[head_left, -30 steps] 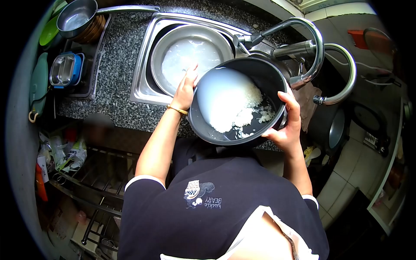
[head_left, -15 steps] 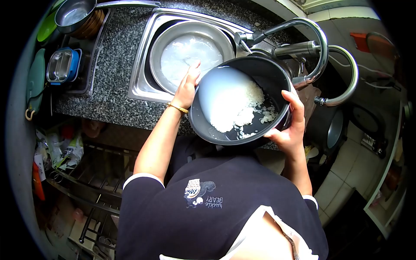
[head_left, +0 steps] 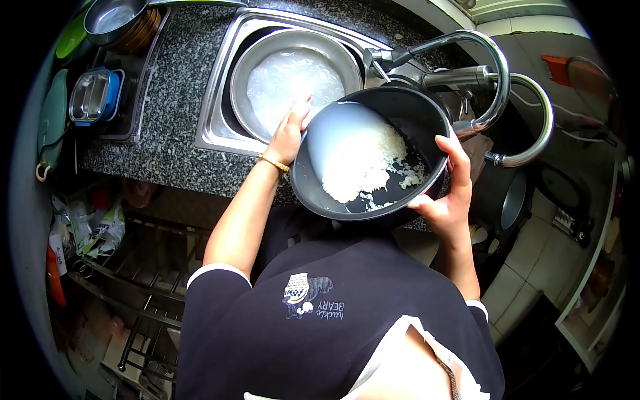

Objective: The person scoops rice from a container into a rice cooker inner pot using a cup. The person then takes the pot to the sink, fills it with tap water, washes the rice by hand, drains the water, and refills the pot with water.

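A dark rice-cooker pot [head_left: 417, 123] is tilted toward the sink, held between my two hands. White rice [head_left: 360, 177] lies in its lower part, with cloudy water [head_left: 327, 137] pooled toward the left wall. My left hand [head_left: 288, 137] presses against the pot's left side near the low rim, fingers stretched toward the basin. On the right, my right hand [head_left: 453, 193] grips the rim, thumb apart from the fingers. Beyond the left fingers a round metal basin [head_left: 243, 67] holds whitish, rippled water. The pot's underside is hidden.
The basin sits in a steel sink [head_left: 208, 130] set into a speckled stone counter [head_left: 173, 87]. A curved chrome faucet [head_left: 500, 80] arches close to the pot's right side. At left stand a blue-rimmed metal lunch box [head_left: 93, 99] and a metal pan [head_left: 115, 17].
The water in the basin shows more ripples than before. Pot and hands stay in nearly the same place, and the view has shifted very slightly.
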`<state>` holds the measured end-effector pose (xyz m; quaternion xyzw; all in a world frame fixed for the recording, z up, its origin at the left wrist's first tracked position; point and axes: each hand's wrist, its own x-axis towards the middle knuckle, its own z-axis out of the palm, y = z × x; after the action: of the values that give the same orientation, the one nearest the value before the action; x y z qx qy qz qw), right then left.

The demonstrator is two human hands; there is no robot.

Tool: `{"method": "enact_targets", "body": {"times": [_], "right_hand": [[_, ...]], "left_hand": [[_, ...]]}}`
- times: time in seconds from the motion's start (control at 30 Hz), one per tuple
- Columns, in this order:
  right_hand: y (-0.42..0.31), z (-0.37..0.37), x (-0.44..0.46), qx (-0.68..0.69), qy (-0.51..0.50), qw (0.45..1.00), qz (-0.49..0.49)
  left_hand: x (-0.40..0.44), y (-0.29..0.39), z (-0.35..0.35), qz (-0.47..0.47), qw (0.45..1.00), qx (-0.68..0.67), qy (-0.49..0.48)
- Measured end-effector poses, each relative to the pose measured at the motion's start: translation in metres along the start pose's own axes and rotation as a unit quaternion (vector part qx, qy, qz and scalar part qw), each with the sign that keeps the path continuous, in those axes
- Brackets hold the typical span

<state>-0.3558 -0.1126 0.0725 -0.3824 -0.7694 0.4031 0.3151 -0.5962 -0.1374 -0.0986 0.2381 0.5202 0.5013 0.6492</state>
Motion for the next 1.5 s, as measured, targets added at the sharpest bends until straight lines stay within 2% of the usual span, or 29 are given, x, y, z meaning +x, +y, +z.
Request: {"method": "enact_targets", "body": {"times": [0.77,0.87,0.97,1.5], "right_hand": [[-0.012,0.004,0.009,-0.020,-0.005,0.999,0.049],[-0.014,0.005,0.010,-0.026,-0.003,0.998,0.056],[-0.016,0.004,0.011,-0.042,0.000,0.997,0.061],[-0.023,0.010,0.022,-0.082,0.006,0.995,0.062]], "left_hand": [[0.005,-0.010,-0.001,-0.020,0.999,-0.041,-0.004],[0.005,-0.008,-0.002,-0.067,0.997,-0.032,-0.007],[0.008,-0.010,-0.002,-0.023,1.000,-0.020,-0.004],[0.003,-0.004,0.001,-0.043,0.998,-0.053,-0.015]]}}
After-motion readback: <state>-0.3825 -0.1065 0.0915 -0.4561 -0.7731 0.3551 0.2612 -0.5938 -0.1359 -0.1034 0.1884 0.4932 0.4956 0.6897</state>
